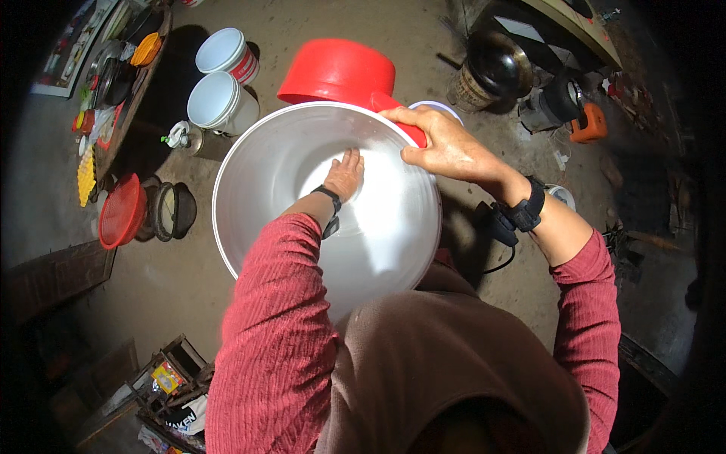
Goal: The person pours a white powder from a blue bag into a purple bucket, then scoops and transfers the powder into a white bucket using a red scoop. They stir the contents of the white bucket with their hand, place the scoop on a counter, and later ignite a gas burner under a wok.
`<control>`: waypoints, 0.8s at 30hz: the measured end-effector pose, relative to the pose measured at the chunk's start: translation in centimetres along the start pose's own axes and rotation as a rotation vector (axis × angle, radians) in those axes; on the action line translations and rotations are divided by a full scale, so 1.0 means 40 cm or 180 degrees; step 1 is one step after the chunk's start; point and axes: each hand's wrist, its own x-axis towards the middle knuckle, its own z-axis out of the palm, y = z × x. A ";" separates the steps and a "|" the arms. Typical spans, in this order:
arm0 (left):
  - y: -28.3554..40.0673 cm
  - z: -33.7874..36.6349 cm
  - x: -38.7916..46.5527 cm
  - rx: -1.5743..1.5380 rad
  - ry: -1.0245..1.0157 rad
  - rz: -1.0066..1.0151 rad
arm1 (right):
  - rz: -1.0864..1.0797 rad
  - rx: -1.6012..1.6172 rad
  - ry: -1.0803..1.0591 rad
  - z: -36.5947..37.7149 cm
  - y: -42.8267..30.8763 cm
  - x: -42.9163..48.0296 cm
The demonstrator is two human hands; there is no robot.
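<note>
A large, deep metal pot or tub [255, 170] with a shiny inside stands or tilts open towards me, close to my body. My left hand [345, 176] reaches down into it, fingers nearly straight and palm towards the inner surface; whether it touches is not plain. At the far right part of the rim, my right hand [434, 136] is closed around the handle of a red plastic dipper [340, 71]. The dipper's bowl lies beyond the far rim, its opening turned towards the pot.
White plastic buckets [214, 101] stand at the upper left, near a cluttered table [136, 102]. A red colander [120, 211] lies left. At the upper right are a dark wok [499, 63] and an orange container [590, 123]. A wooden rack [181, 363] is at the lower left.
</note>
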 end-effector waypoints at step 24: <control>0.020 -0.042 0.018 -0.0063 -0.0980 0.1012 | -0.0018 0.0056 0.0026 -0.015 0.011 -0.010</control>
